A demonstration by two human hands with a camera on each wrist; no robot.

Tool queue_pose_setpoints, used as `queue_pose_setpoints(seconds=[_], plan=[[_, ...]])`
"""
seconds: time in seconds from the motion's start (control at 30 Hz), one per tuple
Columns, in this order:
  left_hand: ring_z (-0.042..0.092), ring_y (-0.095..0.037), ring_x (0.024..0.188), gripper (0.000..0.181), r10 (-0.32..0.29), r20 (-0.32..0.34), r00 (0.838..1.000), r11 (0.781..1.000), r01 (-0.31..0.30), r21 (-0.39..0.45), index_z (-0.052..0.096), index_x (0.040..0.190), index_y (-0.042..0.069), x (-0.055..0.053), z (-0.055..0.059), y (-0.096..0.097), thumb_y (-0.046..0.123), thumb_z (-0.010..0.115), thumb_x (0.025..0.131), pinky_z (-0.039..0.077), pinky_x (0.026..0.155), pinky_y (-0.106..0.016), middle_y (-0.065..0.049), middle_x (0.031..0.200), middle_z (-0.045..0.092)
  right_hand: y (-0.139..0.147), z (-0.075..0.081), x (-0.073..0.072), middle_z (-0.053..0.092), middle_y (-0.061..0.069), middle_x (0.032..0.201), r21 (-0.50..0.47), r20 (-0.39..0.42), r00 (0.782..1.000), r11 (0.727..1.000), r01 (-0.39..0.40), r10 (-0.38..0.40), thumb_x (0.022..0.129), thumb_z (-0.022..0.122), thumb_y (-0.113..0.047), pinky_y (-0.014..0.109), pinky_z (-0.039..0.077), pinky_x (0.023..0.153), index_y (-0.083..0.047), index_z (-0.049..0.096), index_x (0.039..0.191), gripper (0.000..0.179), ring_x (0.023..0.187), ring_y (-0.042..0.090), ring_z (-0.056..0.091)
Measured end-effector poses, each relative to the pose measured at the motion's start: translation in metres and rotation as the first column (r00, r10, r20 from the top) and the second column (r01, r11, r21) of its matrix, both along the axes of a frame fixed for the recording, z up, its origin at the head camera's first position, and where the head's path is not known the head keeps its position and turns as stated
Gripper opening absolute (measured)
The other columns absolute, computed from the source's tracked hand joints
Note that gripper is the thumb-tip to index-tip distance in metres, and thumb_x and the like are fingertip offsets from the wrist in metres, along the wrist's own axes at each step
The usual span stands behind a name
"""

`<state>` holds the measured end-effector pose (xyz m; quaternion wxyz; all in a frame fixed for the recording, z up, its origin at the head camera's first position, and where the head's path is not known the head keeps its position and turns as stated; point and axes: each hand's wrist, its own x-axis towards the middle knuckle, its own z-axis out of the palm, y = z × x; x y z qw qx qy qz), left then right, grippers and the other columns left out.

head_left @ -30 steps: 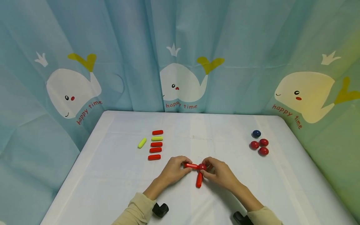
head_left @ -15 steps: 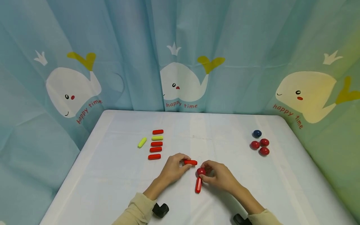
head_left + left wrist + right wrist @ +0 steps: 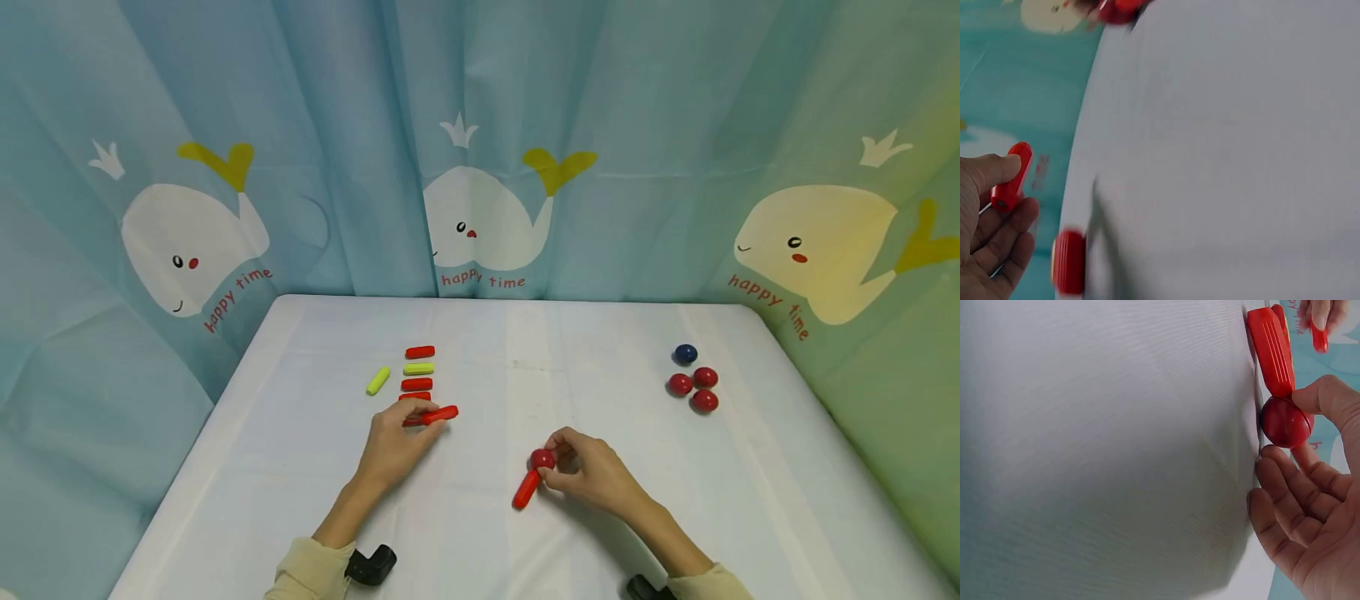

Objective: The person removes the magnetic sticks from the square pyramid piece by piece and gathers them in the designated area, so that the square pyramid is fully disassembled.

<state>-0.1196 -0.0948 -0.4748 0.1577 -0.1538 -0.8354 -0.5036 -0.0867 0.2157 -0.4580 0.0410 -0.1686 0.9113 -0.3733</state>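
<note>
Between thumb and fingers my left hand (image 3: 393,442) pinches a red ridged stick (image 3: 441,414), which in the left wrist view stays a single loose stick (image 3: 1015,175). That hand is over the near end of a row of sticks, partly covering a red stick (image 3: 412,422) on the white table. At the table's middle, my right hand (image 3: 596,471) pinches a glossy red ball (image 3: 542,459). Joined to the ball is another red stick (image 3: 526,490), pointing toward the near left; the right wrist view shows its end meeting the ball (image 3: 1285,422).
Up the row lie more red sticks (image 3: 416,384) and a yellow-green stick (image 3: 418,368), with a second yellow-green stick (image 3: 378,381) slanted to the left. At the far right sit a blue ball (image 3: 686,354) and several red balls (image 3: 705,401). A whale-print curtain (image 3: 480,150) hangs behind the table.
The left stick, earlier against the ball, has come away from it and moved left with my left hand to the row. My right hand keeps the ball; its joined stick has swung leftward.
</note>
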Motion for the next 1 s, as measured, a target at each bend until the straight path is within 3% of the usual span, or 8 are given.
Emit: queue_pose_setpoints(seconds=[0.2,0.43,0.63,0.8,1.0], plan=[[0.069,-0.023,0.083,0.024,0.129,-0.072,0.989,0.991,-0.131,-0.025,0.076,0.1,0.003,-0.006,0.0,-0.035,0.003,0.087,0.079,0.056,0.078,-0.042,-0.005,0.092,0.076,0.004,-0.002,0.0,0.065,-0.01,0.085,0.04,-0.083,0.995,0.998,-0.049,0.052,0.086,0.079,-0.013,0.025,0.048,0.065,-0.011,0.067,0.122,0.038,0.074,0.004,0.058],[0.071,-0.028,0.081,0.025,0.231,-0.037,0.972,0.973,-0.232,-0.024,0.075,0.098,-0.001,-0.012,-0.005,-0.06,0.005,0.089,0.078,0.057,0.077,-0.048,-0.01,0.089,0.076,0.005,0.001,-0.001,0.063,-0.005,0.09,0.104,-0.124,0.981,0.985,-0.137,0.149,0.09,0.079,-0.019,0.022,0.043,0.061,-0.013,0.068,0.131,0.043,0.073,0.006,0.054],[0.069,-0.028,0.082,0.022,0.314,0.012,0.949,0.939,-0.309,-0.148,0.074,0.098,-0.001,-0.015,-0.012,-0.072,0.004,0.086,0.08,0.054,0.073,-0.041,-0.013,0.089,0.075,0.004,0.001,0.0,0.064,-0.006,0.093,0.118,-0.12,0.977,0.979,-0.163,0.177,0.089,0.081,-0.023,0.022,0.044,0.062,-0.014,0.073,0.121,0.034,0.074,0.006,0.056],[0.068,-0.028,0.081,0.019,0.351,0.046,0.935,0.914,-0.331,-0.235,0.073,0.096,0.0,-0.014,-0.013,-0.075,0.004,0.084,0.081,0.051,0.071,-0.041,-0.014,0.088,0.075,0.003,0.004,-0.003,0.066,-0.01,0.092,0.123,-0.116,0.978,0.98,-0.157,0.171,0.086,0.084,-0.025,0.023,0.048,0.065,-0.013,0.074,0.11,0.029,0.076,0.005,0.06],[0.064,-0.026,0.078,0.018,0.355,0.082,0.931,0.889,-0.309,-0.338,0.073,0.096,0.0,-0.018,-0.014,-0.072,0.008,0.083,0.083,0.052,0.07,-0.04,-0.015,0.092,0.075,0.002,0.007,-0.003,0.065,-0.01,0.09,0.131,-0.09,0.982,0.98,-0.151,0.163,0.085,0.084,-0.028,0.023,0.047,0.065,-0.014,0.073,0.107,0.029,0.076,0.006,0.06]])
